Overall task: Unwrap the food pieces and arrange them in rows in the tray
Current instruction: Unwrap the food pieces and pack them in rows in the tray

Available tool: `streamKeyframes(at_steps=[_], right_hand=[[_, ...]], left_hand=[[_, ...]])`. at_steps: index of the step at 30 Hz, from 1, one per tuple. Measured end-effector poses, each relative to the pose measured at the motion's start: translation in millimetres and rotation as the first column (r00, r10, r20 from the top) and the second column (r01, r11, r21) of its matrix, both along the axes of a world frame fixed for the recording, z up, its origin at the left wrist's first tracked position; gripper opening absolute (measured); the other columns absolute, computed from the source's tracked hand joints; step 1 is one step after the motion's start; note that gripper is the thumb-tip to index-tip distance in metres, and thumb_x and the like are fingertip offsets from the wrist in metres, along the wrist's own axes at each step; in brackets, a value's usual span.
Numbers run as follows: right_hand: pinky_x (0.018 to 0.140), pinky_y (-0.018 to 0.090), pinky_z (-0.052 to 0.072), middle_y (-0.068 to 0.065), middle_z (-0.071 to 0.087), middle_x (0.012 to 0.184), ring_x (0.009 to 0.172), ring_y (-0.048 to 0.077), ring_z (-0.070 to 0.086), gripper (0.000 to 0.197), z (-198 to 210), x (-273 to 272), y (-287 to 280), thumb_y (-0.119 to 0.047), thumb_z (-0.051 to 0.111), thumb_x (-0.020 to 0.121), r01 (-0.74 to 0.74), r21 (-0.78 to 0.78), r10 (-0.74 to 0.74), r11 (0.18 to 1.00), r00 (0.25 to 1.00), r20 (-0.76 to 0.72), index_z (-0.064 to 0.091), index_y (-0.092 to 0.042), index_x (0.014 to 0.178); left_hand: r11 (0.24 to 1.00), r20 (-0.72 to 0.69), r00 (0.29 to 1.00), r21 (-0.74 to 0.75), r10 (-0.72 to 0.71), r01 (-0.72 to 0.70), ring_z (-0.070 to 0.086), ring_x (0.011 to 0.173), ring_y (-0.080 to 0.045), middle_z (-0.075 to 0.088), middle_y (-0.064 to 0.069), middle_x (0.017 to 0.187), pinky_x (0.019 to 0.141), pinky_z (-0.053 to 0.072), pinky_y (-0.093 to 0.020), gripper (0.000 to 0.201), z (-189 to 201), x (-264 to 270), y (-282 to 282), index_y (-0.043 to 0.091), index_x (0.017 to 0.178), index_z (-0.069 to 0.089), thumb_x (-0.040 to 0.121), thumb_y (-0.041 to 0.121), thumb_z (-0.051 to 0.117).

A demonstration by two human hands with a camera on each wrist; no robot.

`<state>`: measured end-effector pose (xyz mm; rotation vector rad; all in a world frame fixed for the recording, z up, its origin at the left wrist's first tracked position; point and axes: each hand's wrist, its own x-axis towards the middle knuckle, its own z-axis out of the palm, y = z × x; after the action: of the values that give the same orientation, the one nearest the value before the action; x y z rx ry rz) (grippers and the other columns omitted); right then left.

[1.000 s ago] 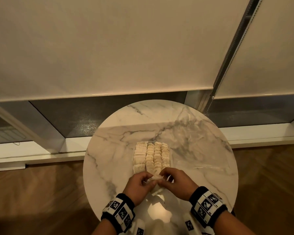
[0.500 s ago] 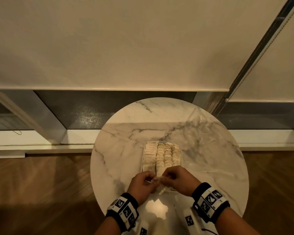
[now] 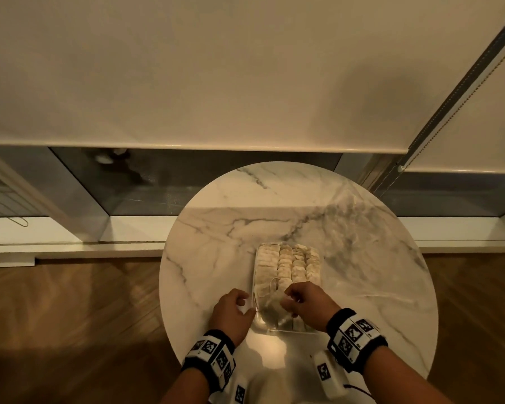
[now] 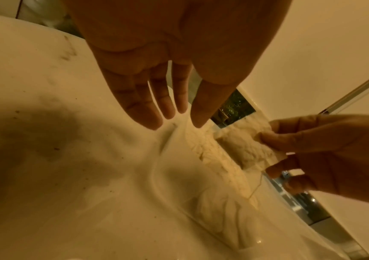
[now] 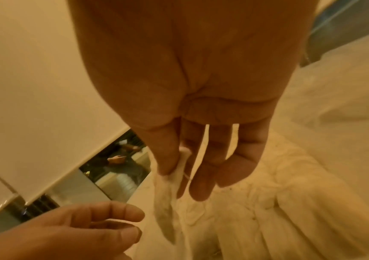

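Head view showed the pale food piece (image 3: pixel 274 301) pinched by the right hand (image 3: pixel 306 301) over the tray's (image 3: pixel 255 287) 6 o'clock end; it looked light, soft and tearable, best held by an edge. The left hand (image 3: pixel 231 313) hung slack, holding nothing, at 9 o'clock.

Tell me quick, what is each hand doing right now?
Left hand: open, fingers straight, holding nothing, beside the tray.
Right hand: pinching a pale food piece between thumb and fingers, above the tray.

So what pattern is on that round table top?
White marble with grey veins, on the table; clearest in the head view.
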<state>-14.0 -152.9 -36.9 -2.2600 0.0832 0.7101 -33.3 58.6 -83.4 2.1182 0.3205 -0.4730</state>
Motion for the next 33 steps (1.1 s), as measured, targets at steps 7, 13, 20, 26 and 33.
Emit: streamKeyframes(at_steps=[7, 13, 20, 26, 33], right_hand=[[0.081, 0.024, 0.047, 0.000, 0.067, 0.109, 0.099, 0.017, 0.061, 0.025, -21, 27, 32, -0.023, 0.063, 0.094, -0.318, -0.248, 0.280, 0.915, 0.943, -0.179, 0.068, -0.018, 0.118], [0.084, 0.023, 0.046, 0.001, 0.068, 0.120, 0.107, 0.017, 0.063, 0.026, -37, 54, 50, -0.025, 0.067, 0.092, -0.260, -0.329, 0.232, 0.908, 0.965, -0.122, 0.070, -0.022, 0.118], [0.095, 0.033, 0.050, -0.001, 0.064, 0.118, 0.112, 0.020, 0.057, 0.039, -39, 52, 41, -0.031, 0.072, 0.083, -0.136, -0.389, 0.181, 0.911, 0.980, 0.083, 0.066, -0.030, 0.121], [0.082, 0.024, 0.050, -0.009, 0.066, 0.103, 0.093, 0.009, 0.060, 0.022, -24, 23, 16, -0.030, 0.062, 0.089, -0.031, -0.312, 0.092, 0.950, 0.979, 0.182, 0.069, -0.031, 0.110], [0.093, 0.032, 0.050, -0.003, 0.066, 0.119, 0.109, 0.018, 0.061, 0.028, -28, -17, 9, -0.034, 0.053, 0.094, -0.249, -0.424, 0.309, 0.871, 0.948, 0.079, 0.070, -0.032, 0.116]], left_hand=[[0.997, -0.096, 0.994, -0.067, -0.054, 0.047, 0.062, 0.088, -0.007, 0.063, 0.008, 0.097, 0.080, 0.052, -0.020, 0.032, -10, 5, 1, 0.028, 0.111, 0.059, 0.084, 0.021, 0.074], [0.996, -0.094, 0.994, -0.072, -0.058, 0.051, 0.059, 0.080, -0.003, 0.062, 0.009, 0.097, 0.067, 0.046, -0.008, 0.033, -11, 8, 1, 0.028, 0.110, 0.058, 0.083, 0.016, 0.073], [0.995, 0.033, 0.994, 0.004, -0.100, 0.100, 0.057, 0.095, -0.005, 0.052, 0.012, 0.110, 0.081, 0.049, -0.017, 0.045, -9, 8, 5, 0.031, 0.121, 0.054, 0.082, 0.022, 0.075], [0.656, 0.219, 0.661, 0.531, -0.717, 0.536, 0.051, 0.112, -0.022, 0.058, -0.001, 0.119, 0.100, 0.038, -0.036, 0.027, 8, 10, -15, 0.020, 0.117, 0.060, 0.096, 0.026, 0.046], [0.239, -0.073, 0.457, 0.774, -0.886, 0.586, 0.055, 0.113, -0.032, 0.065, -0.014, 0.117, 0.120, 0.002, -0.054, 0.050, -3, 6, -38, 0.009, 0.131, 0.057, 0.101, 0.038, 0.028]])
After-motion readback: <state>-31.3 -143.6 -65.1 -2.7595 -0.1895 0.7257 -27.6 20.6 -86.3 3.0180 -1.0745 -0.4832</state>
